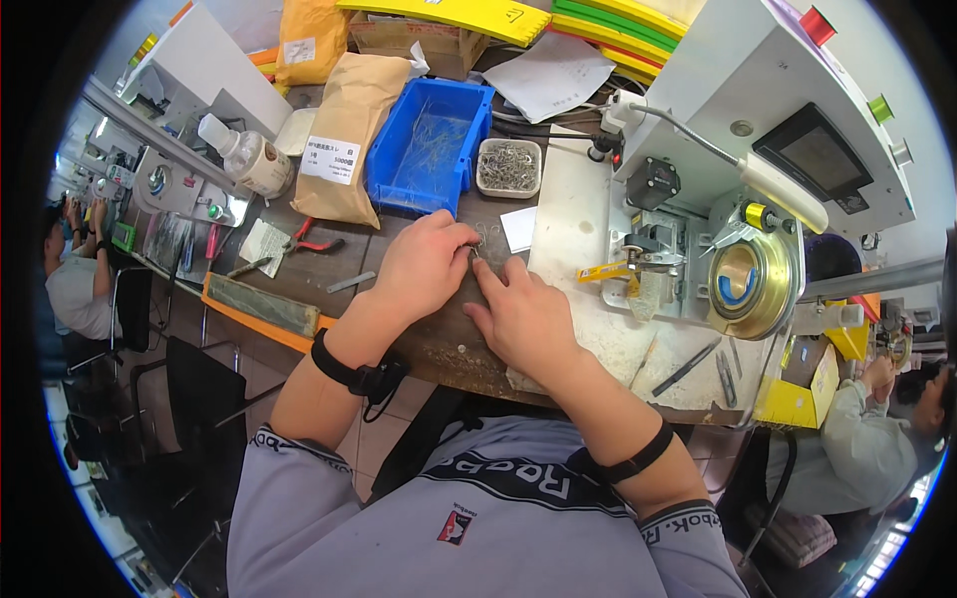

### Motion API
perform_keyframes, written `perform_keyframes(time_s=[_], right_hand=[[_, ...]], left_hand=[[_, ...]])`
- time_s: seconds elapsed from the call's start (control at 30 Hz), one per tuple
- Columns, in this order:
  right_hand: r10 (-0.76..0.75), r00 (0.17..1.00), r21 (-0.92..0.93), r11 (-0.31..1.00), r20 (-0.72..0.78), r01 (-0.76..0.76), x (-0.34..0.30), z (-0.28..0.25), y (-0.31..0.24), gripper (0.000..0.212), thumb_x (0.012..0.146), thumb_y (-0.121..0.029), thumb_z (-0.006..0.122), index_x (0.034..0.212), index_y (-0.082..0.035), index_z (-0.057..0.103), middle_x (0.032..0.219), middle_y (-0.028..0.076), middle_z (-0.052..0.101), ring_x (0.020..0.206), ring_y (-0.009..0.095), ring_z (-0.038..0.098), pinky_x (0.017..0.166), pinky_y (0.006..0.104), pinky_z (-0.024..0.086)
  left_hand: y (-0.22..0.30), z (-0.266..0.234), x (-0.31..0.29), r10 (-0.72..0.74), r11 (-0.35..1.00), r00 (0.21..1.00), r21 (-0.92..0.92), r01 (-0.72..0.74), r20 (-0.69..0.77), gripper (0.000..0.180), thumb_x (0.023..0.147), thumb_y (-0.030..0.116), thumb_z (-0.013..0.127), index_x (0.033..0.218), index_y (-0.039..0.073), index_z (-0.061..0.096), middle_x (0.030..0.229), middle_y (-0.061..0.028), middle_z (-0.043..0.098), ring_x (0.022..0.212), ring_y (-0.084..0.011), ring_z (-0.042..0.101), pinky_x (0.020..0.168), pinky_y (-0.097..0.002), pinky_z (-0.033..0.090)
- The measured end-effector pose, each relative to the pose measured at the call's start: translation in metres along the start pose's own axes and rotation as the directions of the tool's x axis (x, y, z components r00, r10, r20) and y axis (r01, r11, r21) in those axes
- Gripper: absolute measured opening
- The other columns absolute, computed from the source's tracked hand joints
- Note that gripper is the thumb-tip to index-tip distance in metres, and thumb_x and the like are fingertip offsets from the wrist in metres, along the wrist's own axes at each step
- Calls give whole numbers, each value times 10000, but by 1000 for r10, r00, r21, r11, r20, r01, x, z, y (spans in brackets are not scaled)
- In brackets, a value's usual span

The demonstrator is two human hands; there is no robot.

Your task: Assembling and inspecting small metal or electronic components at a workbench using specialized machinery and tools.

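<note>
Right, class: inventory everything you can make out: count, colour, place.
Tiny item: count unclear, greyish, at the fingertips
Metal pieces: many, silvery, in the tray
Square tray: one, whitish, beside the bin
Bin: one, blue, upper centre
Workbench: one nearby, brown, centre
Paper bag: one, brown, left of bin
Capped bottle: one, white, left of bag
Pliers: one pair, red-handled, below bag
Machine with screen: one nearby, white, right
Large spool: one, gold, on machine
Pen-like tools: several, mostly dark, lower right
Chair: at least one, black, lower left
Other people: at least two, pale clothes, side edges
Shirt: one, grey, bottom centre
Left hand: one, bare, centre
Right hand: one, bare, beside left hand
</note>
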State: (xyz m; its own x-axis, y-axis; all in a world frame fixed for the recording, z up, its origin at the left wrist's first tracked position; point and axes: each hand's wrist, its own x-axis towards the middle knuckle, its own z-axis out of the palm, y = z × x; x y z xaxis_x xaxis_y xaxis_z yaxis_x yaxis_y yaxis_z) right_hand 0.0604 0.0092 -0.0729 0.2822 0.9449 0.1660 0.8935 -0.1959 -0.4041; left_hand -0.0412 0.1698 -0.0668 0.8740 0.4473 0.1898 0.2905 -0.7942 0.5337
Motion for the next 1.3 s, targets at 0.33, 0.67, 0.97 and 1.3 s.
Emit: perform_keyframes(time_s=[0.33,0.67,0.97,1.3], right_hand=[[14,998,3,1000,56,-14,1,-5,-1,532,854,-320,735,1292,-50,601,999,132,585,829,292,676,654,398,556],[-9,1000,111,994,11,7,-7,-11,5,425,867,-261,719,1221,-38,641,946,110,604,825,291,679,661,398,552],[347,938,858,491,-31,-153,-40,-75,5,131,921,-121,713,989,-11,689,831,58,683,720,126,629,673,271,509],[528,842,983,181,-106,11,-75,-93,17,148,984,-142,677,1004,4,660,852,-3,652,762,44,575,681,192,458]], left_hand=[[-1,-1,1,3,1000,999,2,-3,35,69,887,61,639,948,30,645,914,-146,600,889,-374,613,759,-452,503],[27,-14,-14,-40,992,999,115,44,-35,77,940,58,577,1010,32,597,962,-155,591,864,-392,603,734,-459,502],[101,-31,-32,-165,715,969,-655,245,184,85,1015,114,555,1029,30,564,851,-21,547,768,-99,496,683,-258,427],[156,14,-16,-88,558,992,-820,124,90,104,1038,118,522,1022,17,543,803,6,510,714,-61,431,623,-246,387]])
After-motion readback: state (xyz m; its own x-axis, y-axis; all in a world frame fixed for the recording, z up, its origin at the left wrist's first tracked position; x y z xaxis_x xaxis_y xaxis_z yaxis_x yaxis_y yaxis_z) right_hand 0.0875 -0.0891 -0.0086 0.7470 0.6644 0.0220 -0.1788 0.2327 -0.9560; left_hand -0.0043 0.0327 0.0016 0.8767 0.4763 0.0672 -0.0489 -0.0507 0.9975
